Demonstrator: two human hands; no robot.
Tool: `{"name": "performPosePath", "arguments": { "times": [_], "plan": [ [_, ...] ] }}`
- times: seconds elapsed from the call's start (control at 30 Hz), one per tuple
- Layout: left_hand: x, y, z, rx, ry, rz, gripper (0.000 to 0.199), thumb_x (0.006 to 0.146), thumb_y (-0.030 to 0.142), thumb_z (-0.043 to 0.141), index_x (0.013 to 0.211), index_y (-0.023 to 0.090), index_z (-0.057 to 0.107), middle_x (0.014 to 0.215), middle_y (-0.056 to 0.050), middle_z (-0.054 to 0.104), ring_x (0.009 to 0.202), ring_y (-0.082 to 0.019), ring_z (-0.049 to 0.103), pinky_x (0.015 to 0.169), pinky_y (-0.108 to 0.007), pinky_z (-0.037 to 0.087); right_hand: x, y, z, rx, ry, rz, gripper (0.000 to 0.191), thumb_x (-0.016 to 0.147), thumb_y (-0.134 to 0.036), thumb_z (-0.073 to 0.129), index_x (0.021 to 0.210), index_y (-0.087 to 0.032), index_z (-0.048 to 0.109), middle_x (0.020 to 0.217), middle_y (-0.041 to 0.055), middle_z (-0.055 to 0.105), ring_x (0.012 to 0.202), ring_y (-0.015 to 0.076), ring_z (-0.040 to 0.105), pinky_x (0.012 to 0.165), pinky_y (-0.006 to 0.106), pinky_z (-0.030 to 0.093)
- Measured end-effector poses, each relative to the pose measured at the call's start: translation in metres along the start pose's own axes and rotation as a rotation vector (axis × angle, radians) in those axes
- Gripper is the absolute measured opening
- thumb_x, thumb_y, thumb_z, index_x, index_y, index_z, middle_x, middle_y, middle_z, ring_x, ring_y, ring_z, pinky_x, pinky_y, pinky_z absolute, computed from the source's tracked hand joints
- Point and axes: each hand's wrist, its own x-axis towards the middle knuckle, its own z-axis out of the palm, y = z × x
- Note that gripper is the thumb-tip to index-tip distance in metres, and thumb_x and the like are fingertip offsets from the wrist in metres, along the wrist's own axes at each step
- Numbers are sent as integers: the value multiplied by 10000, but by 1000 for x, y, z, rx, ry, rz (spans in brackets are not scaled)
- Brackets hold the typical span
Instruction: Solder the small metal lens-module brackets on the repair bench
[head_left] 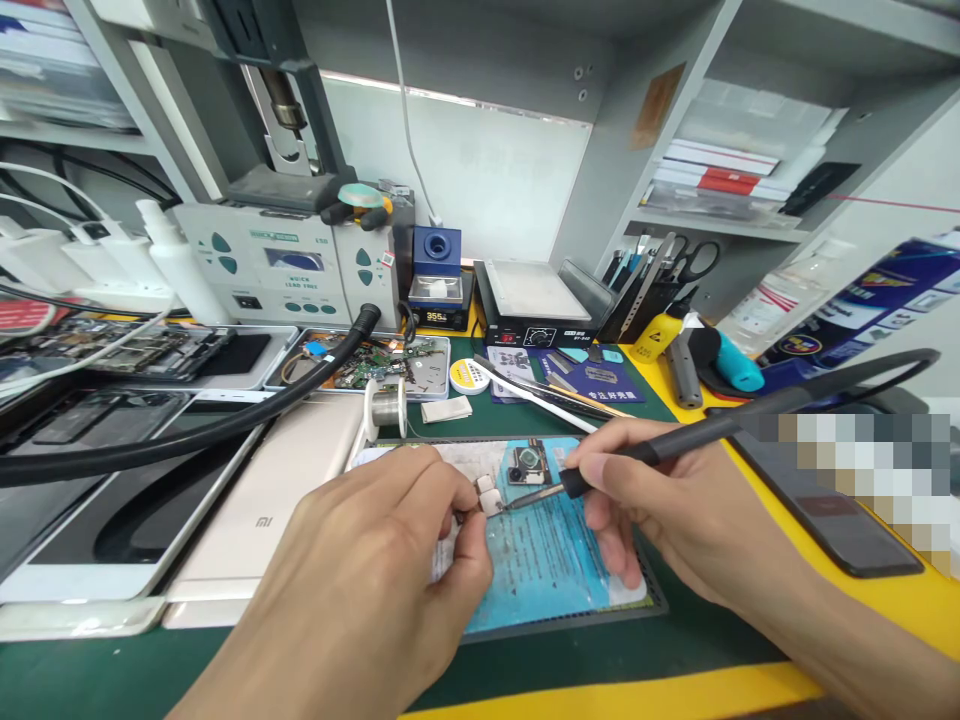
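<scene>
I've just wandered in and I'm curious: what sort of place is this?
Most likely a phone or electronics repair bench: the right hand holds a soldering iron, a soldering station stands behind, and opened phones lie alongside.

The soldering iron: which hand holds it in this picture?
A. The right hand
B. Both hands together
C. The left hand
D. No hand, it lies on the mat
A: the right hand grips the black soldering iron like a pen, its tip meeting the small white part that the left hand pinches over the blue mat.
</scene>
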Motion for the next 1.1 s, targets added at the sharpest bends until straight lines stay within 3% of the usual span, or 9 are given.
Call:
{"name": "performPosePath", "arguments": {
  "times": [1.1],
  "plan": [
    [0,1,1,-39,51,-33,108,932,190,562,872,229,643,757,5,637,620,-159,602,546,-272,438,3,-4,1,119,-4,46,209,789,-315,829,731,-166,694,503,-4,685,327,140,611,289,169,484]
  ]
}}
